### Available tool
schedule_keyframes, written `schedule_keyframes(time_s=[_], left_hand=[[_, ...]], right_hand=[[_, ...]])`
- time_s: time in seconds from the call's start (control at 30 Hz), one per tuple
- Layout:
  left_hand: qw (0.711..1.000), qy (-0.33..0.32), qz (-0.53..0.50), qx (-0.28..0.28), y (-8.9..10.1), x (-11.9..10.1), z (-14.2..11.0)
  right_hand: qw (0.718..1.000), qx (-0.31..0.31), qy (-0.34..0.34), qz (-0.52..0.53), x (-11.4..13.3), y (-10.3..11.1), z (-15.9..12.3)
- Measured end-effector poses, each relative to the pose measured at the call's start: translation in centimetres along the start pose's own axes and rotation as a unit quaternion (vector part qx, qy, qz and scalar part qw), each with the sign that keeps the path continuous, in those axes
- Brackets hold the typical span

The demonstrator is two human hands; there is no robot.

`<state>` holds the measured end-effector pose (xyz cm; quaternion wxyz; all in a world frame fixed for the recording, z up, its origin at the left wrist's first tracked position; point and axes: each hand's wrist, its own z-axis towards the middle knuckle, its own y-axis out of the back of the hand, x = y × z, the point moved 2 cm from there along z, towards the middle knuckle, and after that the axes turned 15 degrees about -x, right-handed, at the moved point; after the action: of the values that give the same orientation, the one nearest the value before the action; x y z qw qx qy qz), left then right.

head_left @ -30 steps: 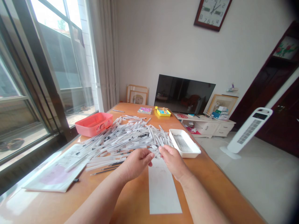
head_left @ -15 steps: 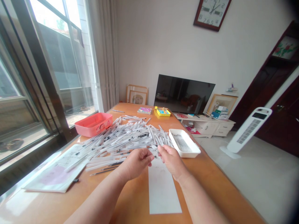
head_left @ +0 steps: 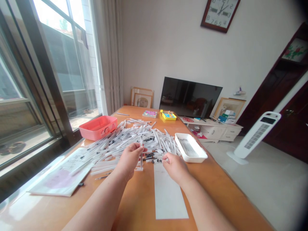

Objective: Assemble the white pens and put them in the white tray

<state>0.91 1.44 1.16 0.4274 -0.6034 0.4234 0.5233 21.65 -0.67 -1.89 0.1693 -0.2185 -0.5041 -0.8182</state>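
Above a heap of white plastic pens (head_left: pixel 120 144): left hand (head_left: pixel 130 158) pinching one upright pen (head_left: pixel 141 154) mid-barrel (light, stiff, slippery); right hand (head_left: pixel 175 167) half-curled at the heap's edge, hold unclear.

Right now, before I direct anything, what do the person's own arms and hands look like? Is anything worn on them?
Nothing appears to be worn. The left hand and right hand are gloveless, and the left forearm and right forearm are bare, with no sleeves, watch, bracelet, cables or markings in view.
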Motion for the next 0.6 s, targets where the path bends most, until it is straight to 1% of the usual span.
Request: schedule_keyframes(time_s=[0.23,0.4,0.6], left_hand=[[0.998,0.026,-0.048,-0.021,0.4,0.9,1.2],[0.996,0.039,-0.075,-0.011,0.4,1.1,1.4],[0.993,0.049,-0.108,-0.023,0.5,1.2,1.6]], right_hand=[[0.996,0.008,0.021,-0.081,0.1,-0.9,0.0],[0.995,0.006,0.03,-0.1,0.3,-1.1,0.0],[0.995,0.001,0.023,-0.097,0.1,-0.8,0.0]])
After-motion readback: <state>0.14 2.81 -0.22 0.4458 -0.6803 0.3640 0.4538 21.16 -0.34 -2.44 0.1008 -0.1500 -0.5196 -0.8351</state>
